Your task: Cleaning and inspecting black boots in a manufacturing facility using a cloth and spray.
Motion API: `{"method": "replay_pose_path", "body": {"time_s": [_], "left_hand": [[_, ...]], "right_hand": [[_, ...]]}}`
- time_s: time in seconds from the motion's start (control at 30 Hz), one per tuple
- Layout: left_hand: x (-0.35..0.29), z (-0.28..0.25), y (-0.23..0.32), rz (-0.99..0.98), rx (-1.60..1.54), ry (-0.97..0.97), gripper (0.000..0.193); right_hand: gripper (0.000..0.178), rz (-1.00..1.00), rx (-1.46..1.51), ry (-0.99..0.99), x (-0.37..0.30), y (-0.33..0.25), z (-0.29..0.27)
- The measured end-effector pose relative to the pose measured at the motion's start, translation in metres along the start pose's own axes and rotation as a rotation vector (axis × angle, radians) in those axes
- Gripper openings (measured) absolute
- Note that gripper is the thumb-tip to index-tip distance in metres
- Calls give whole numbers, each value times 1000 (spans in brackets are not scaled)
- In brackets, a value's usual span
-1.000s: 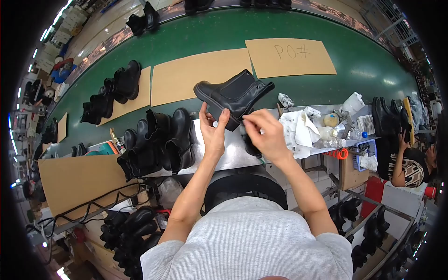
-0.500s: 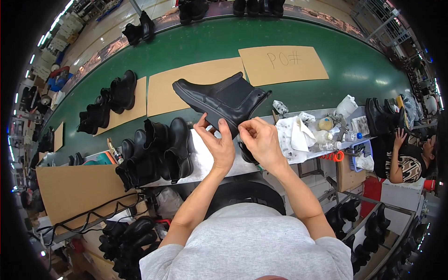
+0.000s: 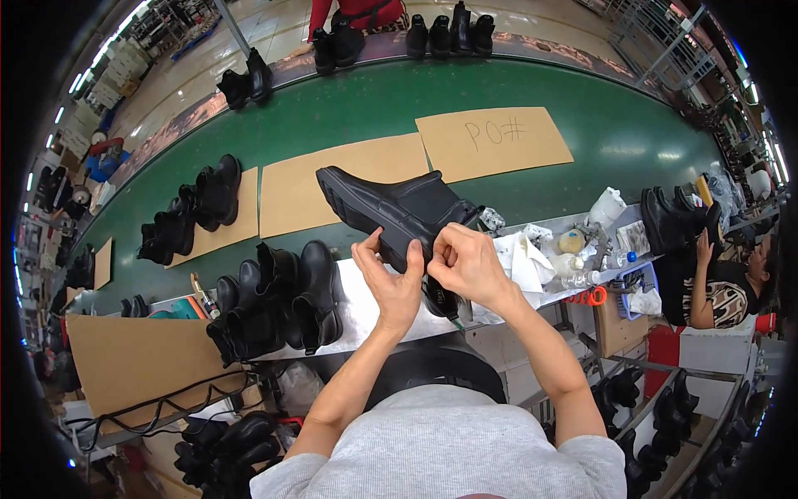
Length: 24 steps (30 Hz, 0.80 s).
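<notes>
Black boot (image 3: 407, 200) held up over the bench's near side, toe left and away. Compared with a second ago: boot tilted over, more of its sole turned toward the person. The whole view has shifted too; a person in a red top (image 3: 378, 12) now shows beyond the far edge.

Left hand (image 3: 395, 287): thumb and fingers apart, clasping the heel end between them. Right hand (image 3: 467, 264): fingertips bunched at the back of the heel; cannot tell whether they pinch anything.

Edges: metal ledge (image 3: 364, 309) runs along the near side, bare between the left wrist and the standing boots (image 3: 278, 299). White cloth (image 3: 528, 259) and bottles (image 3: 579, 280) crowd the right hand's side. Open green tabletop (image 3: 332, 112) beyond the cardboard sheets (image 3: 495, 154).
</notes>
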<state>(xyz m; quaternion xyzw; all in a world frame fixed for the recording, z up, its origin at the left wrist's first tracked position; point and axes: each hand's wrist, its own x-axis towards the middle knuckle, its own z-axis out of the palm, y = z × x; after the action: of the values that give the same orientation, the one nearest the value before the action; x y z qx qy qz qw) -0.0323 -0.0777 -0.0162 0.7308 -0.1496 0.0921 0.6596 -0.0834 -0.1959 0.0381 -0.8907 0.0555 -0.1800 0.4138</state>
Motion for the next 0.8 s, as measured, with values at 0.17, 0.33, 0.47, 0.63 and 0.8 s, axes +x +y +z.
{"method": "replay_pose_path", "body": {"time_s": [0.17, 0.33, 0.47, 0.63, 0.8], "left_hand": [[6, -2, 6, -94, 1, -31, 46], [22, -6, 19, -64, 125, -154, 41], [27, -16, 14, -149, 112, -193, 37], [29, -21, 4, -183, 123, -181, 36], [28, -25, 2, -148, 194, -227, 35]], "right_hand": [[16, -313, -190, 188, 3, 7, 6], [18, -388, -199, 130, 10, 11, -5], [14, -222, -25, 141, 12, 10, -17], [34, -93, 231, 7, 0, 5, -14], [19, -188, 213, 29, 0, 23, 3]]}}
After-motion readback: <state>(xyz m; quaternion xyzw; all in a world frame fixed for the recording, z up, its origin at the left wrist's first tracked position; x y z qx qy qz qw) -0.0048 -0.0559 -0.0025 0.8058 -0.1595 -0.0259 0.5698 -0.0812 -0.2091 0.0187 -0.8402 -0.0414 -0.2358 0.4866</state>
